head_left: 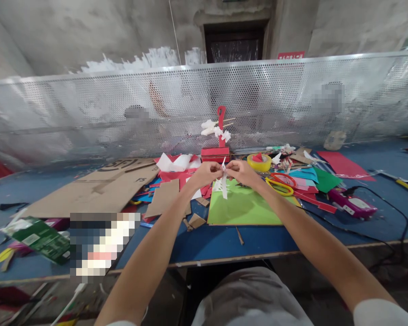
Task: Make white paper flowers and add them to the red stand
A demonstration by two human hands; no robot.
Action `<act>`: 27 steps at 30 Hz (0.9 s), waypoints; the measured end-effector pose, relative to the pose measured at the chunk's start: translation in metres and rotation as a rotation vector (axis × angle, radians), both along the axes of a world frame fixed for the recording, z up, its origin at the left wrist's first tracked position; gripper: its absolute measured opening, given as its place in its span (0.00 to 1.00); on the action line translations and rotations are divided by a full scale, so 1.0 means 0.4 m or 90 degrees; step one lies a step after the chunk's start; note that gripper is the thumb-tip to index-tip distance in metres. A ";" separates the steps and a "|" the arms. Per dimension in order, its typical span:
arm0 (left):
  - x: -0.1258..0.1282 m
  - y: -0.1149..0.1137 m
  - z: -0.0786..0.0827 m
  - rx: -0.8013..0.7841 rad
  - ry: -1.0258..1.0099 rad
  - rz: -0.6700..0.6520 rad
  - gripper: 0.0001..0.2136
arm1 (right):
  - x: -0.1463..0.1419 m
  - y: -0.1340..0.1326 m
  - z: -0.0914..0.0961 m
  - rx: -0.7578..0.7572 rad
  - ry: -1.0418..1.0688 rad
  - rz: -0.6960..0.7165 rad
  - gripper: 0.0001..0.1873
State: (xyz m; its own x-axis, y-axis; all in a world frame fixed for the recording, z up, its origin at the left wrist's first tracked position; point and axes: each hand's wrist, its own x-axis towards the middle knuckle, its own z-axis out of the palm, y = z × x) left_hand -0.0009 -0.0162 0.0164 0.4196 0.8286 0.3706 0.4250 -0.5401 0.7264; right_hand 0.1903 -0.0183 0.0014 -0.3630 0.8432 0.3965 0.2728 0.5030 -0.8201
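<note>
A narrow strip of white paper (225, 188) hangs upright between my two hands, above a light green sheet (245, 209). My left hand (209, 173) pinches it from one side, fingertips closed. From the other side my right hand (240, 173) grips the same strip with thumb and finger. Just beyond the hands stands a red block (211, 155) with a red looped upright (221, 120); white crumpled pieces (209, 128) on thin sticks are attached to it. White paper bits (218, 185) lie behind the strip, partly hidden.
Flat cardboard (88, 194) covers the left of the blue table. Yellow tape (259, 163), yellow-handled scissors (279, 186), coloured paper scraps and a purple device (352, 203) with a black cord lie to the right. A perforated metal panel (183, 99) borders the back. A green box (41, 240) sits front left.
</note>
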 end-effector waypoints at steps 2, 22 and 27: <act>0.000 0.000 -0.001 -0.005 -0.005 -0.003 0.06 | 0.001 0.000 0.001 0.005 0.000 0.001 0.10; -0.003 0.006 -0.004 -0.025 -0.019 -0.026 0.06 | 0.002 0.004 -0.002 -0.025 -0.002 -0.011 0.06; -0.002 0.004 -0.002 -0.024 -0.021 -0.026 0.06 | 0.002 -0.001 0.003 -0.023 0.000 -0.010 0.08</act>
State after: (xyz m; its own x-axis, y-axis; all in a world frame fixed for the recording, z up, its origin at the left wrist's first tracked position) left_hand -0.0018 -0.0147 0.0155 0.4411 0.8250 0.3534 0.3784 -0.5280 0.7603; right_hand 0.1912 -0.0186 0.0025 -0.3497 0.8628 0.3652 0.2807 0.4683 -0.8378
